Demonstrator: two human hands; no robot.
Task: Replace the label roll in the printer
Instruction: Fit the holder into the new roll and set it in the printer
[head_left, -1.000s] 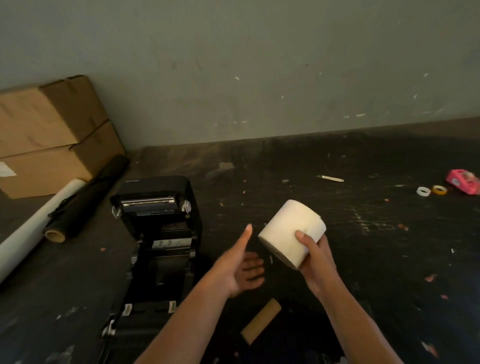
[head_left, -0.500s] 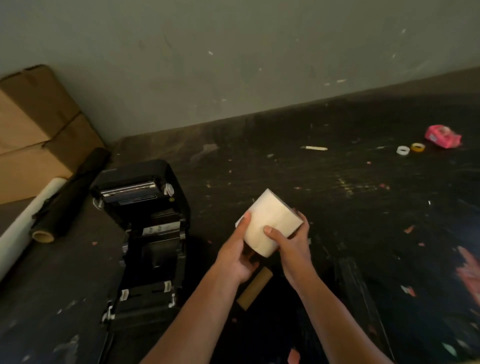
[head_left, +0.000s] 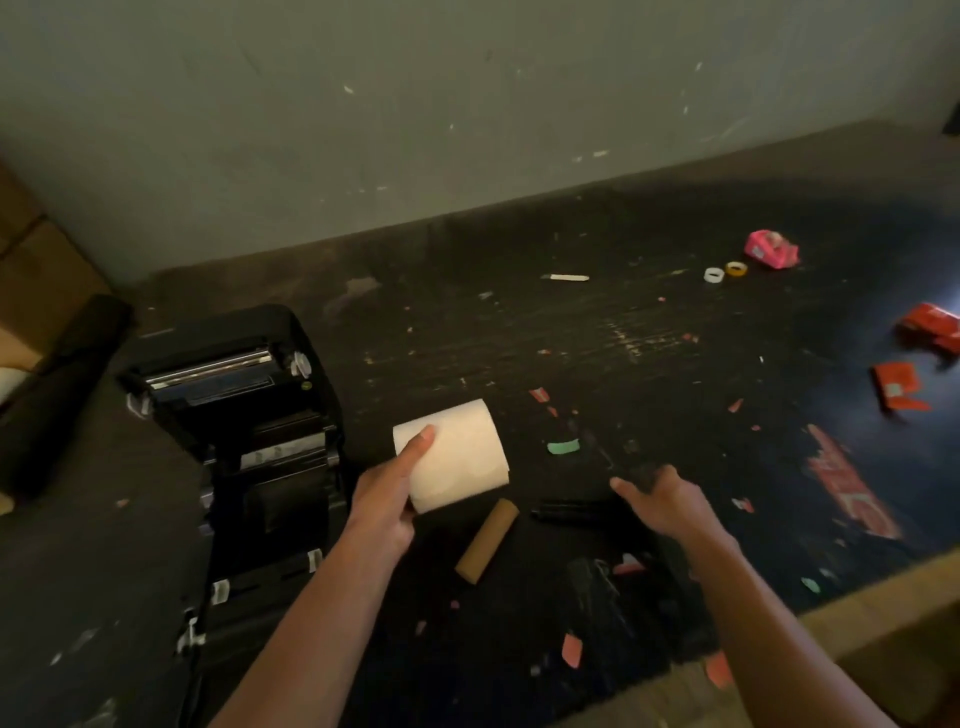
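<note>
My left hand (head_left: 387, 499) grips a white label roll (head_left: 457, 454) from its left side and holds it just above the dark table, right of the black printer (head_left: 244, 415). The printer's lid is open and its bay faces up. A bare brown cardboard core (head_left: 485, 540) lies on the table below the roll. My right hand (head_left: 670, 506) is off the roll, low over the right end of a black rod (head_left: 571, 512) lying on the table. Its fingers are blurred against something dark, so its hold is unclear.
The dark table (head_left: 597, 338) is strewn with red and green paper scraps. A pink tape dispenser (head_left: 771, 249), two small tape rings (head_left: 724, 272) and a white stick (head_left: 566, 277) lie at the back right. A black roll (head_left: 57, 389) lies at the left, and the table's wooden edge (head_left: 857, 613) runs at lower right.
The roll passed from my right hand to my left. My right hand let go and moved right and down to the black rod. The camera tilted further down.
</note>
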